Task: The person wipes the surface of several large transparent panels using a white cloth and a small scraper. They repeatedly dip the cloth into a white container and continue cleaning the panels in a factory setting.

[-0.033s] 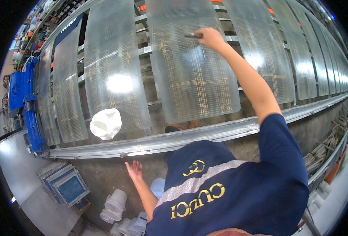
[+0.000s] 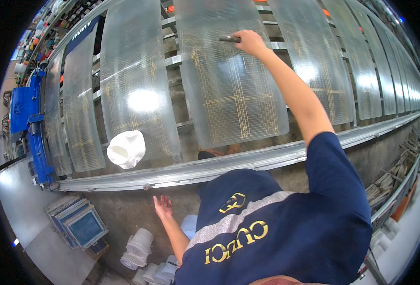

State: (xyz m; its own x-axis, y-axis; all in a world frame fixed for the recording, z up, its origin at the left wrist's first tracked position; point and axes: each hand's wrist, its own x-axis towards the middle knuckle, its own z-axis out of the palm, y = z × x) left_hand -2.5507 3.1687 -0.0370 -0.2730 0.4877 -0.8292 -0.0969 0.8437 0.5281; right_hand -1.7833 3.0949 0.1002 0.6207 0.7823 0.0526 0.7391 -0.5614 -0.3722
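My right hand (image 2: 252, 43) is stretched far out over a long translucent panel (image 2: 219, 76) marked with gold lines. Its fingers are closed on a short dark bar-like tool (image 2: 229, 38) that points left; its exact kind cannot be made out. The tool is at the panel's surface or just above it. Low beside the metal rail, my left hand (image 2: 163, 206) hangs with the palm up and fingers apart, holding nothing. A crumpled white bag-like thing (image 2: 126, 149) lies at the near end of the neighbouring panel (image 2: 134, 61).
A metal rail (image 2: 186, 173) runs along the near side of the panel row. More panels (image 2: 321, 71) stretch right. Blue equipment (image 2: 27, 114) stands at the left end. Framed screens (image 2: 84, 225) and white buckets (image 2: 138, 244) are on the floor below.
My right hand and the dark tool have shifted slightly left and farther away over the panel. My left hand stays open, almost in place.
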